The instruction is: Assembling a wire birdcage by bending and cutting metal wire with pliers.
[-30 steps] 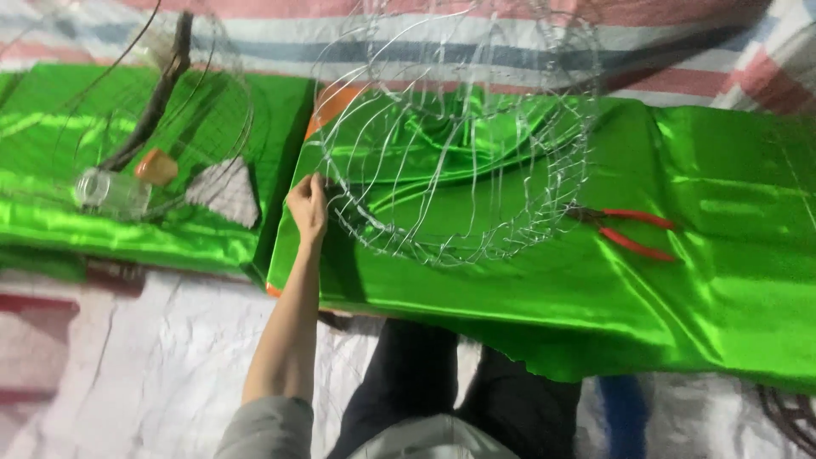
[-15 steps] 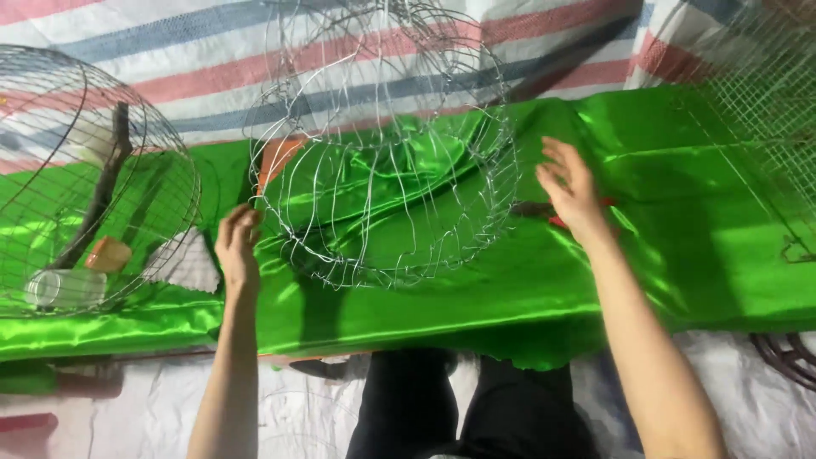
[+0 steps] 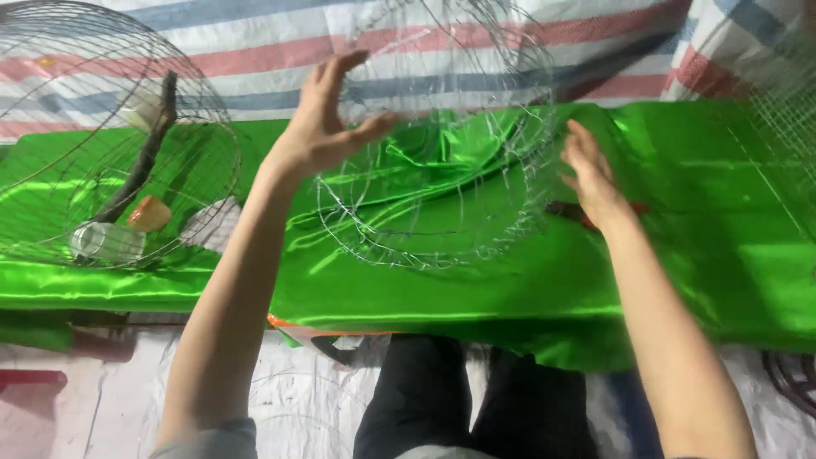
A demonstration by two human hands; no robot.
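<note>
**A:** What did the head camera show?

**B:** Looking down, two bare arms reached over a table draped in shiny green cloth [image 3: 680, 212]. Between the hands stood a round wire frame [image 3: 442, 144], a cage of thin silver wires, resting on the cloth at the middle of the table.

**A:** What were the hands doing?

**B:** The left hand [image 3: 319, 127] was raised with fingers spread and thumb out, at the frame's left rim. I could not tell whether it truly gripped a wire. The right hand [image 3: 591, 178] lay open, fingers together and stretched, against the frame's right side, pinching nothing I could see.

**A:** And around them?

**B:** Under the right hand, a dark tool with red handles [image 3: 565, 211] lay on the cloth, mostly hidden. At far left sat a second wire cage [image 3: 51, 51], dome-shaped. Seen through its wires were a dark stick [image 3: 144, 161], a small orange piece [image 3: 150, 212] and a clear jar [image 3: 106, 240] on its side. A striped sheet [image 3: 255, 59] in red, white and blue lay beyond the table. The person's dark trousers [image 3: 476, 399] showed below.
</note>
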